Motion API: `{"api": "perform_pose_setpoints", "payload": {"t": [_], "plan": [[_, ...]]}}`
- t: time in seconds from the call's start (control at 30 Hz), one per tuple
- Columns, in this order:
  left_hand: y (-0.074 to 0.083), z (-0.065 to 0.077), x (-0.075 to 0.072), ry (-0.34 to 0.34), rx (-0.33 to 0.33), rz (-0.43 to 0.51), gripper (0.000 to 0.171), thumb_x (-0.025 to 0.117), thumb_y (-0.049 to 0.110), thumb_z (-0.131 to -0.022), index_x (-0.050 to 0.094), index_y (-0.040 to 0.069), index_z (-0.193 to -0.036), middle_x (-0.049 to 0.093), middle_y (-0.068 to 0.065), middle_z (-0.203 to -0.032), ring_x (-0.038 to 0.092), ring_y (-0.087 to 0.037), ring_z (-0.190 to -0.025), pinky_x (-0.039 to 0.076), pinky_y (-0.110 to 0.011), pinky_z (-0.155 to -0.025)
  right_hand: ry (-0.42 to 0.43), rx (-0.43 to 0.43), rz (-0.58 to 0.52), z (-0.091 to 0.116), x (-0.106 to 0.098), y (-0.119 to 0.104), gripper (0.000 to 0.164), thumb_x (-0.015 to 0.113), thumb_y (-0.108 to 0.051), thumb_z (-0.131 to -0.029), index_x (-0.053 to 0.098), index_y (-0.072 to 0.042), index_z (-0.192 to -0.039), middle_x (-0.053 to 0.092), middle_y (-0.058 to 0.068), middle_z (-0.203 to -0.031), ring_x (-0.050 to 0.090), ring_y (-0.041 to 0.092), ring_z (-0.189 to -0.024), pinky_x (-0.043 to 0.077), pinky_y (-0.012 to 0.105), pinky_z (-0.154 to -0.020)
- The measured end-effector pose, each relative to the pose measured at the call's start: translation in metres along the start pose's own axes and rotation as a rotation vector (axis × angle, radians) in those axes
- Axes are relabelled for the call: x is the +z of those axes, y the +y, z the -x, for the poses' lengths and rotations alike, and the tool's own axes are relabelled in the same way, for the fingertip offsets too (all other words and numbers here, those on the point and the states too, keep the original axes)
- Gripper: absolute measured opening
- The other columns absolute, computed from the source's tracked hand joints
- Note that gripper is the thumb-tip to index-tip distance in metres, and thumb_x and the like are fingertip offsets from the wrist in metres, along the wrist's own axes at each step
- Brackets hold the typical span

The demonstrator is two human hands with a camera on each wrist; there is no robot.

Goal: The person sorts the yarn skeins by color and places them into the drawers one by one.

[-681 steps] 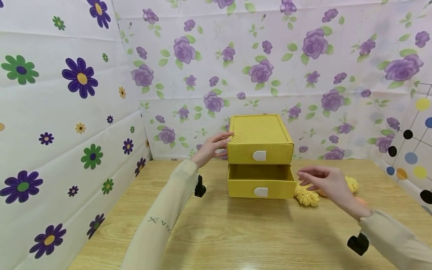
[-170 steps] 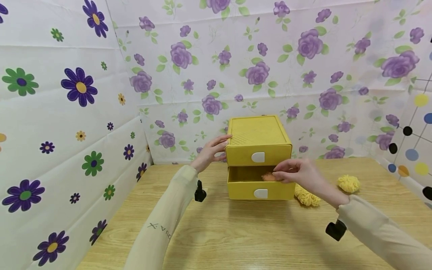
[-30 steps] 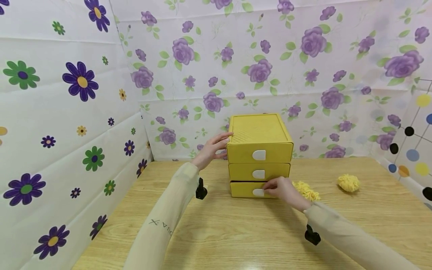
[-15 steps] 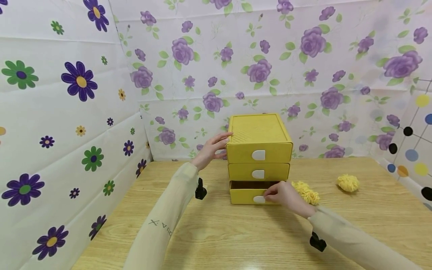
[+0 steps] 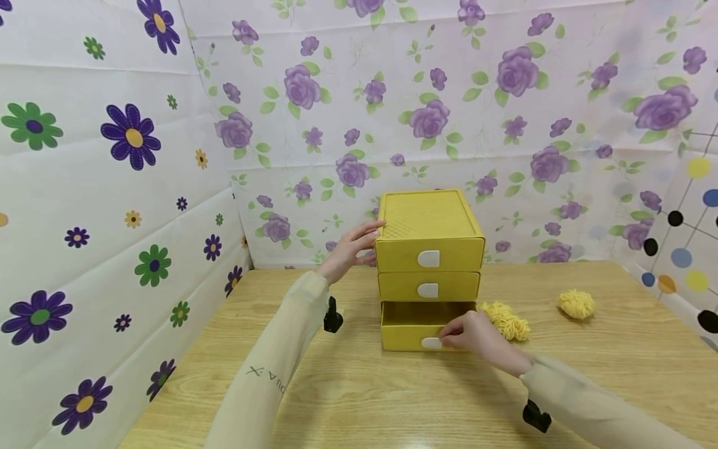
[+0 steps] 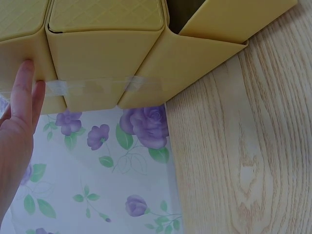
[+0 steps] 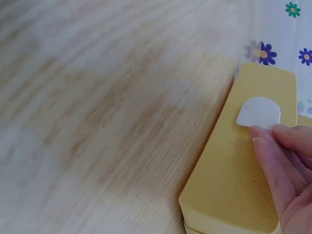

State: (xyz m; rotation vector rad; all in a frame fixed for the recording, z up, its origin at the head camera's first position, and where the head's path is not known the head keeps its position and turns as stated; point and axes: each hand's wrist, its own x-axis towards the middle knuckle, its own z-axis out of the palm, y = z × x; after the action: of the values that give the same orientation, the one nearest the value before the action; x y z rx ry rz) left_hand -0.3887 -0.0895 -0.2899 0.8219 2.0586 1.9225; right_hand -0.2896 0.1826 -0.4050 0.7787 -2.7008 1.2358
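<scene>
A yellow three-drawer cabinet [image 5: 429, 215] stands against the back wall. Its bottom drawer [image 5: 406, 337] is pulled out and the visible part of its inside is bare; the middle and top drawers are closed. My right hand [image 5: 483, 340] pinches the white tab handle [image 5: 431, 343] of that bottom drawer, also seen in the right wrist view, where thumb and fingertips meet at the handle's [image 7: 260, 112] edge. With fairly straight fingers, my left hand [image 5: 349, 251] rests against the cabinet's left side near the top; the left wrist view shows its fingertips on the yellow side wall [image 6: 92, 63].
A bundle of yellow yarn [image 5: 507, 321] lies on the wooden table [image 5: 348, 399] just right of the cabinet. Farther right sits another yellow yarn bundle [image 5: 576, 304]. Flower-printed sheets [image 5: 314, 206] hang behind and at the left.
Over the last second my right hand has drawn the bottom drawer outward by its handle. The middle drawer, out earlier with an orange bundle at it, is now closed. The left hand stays put.
</scene>
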Motion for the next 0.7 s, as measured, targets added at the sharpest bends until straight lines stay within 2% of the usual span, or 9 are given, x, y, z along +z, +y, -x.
{"api": "perform_pose_setpoints", "payload": {"t": [0.2, 0.47, 0.7], "plan": [[0.007, 0.004, 0.003, -0.009, -0.009, -0.017, 0.043, 0.043, 0.022, -0.098, 0.038, 0.010, -0.139, 0.033, -0.004, -0.139, 0.043, -0.030, -0.111, 0.034, -0.050, -0.092, -0.010, 0.003, -0.001, 0.006, 0.002, -0.003, 0.004, 0.070, -0.007, -0.079, 0.073, -0.006, -0.079, 0.066, 0.001, -0.073, 0.061, 0.015, -0.063, 0.047, 0.025, -0.051], [0.006, 0.003, 0.002, -0.009, -0.003, -0.015, 0.045, 0.046, 0.026, -0.096, 0.039, 0.011, -0.138, 0.033, -0.003, -0.138, 0.042, -0.029, -0.111, 0.036, -0.048, -0.091, -0.001, -0.014, 0.022, 0.012, 0.004, -0.007, 0.004, 0.069, -0.007, -0.079, 0.073, -0.006, -0.078, 0.066, -0.003, -0.071, 0.060, 0.011, -0.060, 0.047, 0.024, -0.049], [0.005, 0.002, 0.002, -0.002, -0.006, -0.018, 0.043, 0.045, 0.024, -0.097, 0.040, 0.011, -0.138, 0.033, -0.002, -0.138, 0.042, -0.029, -0.112, 0.037, -0.047, -0.090, -0.020, -0.008, 0.003, 0.016, 0.004, -0.009, 0.004, 0.070, -0.007, -0.079, 0.073, -0.005, -0.079, 0.066, -0.002, -0.071, 0.061, 0.015, -0.061, 0.047, 0.025, -0.049]]}}
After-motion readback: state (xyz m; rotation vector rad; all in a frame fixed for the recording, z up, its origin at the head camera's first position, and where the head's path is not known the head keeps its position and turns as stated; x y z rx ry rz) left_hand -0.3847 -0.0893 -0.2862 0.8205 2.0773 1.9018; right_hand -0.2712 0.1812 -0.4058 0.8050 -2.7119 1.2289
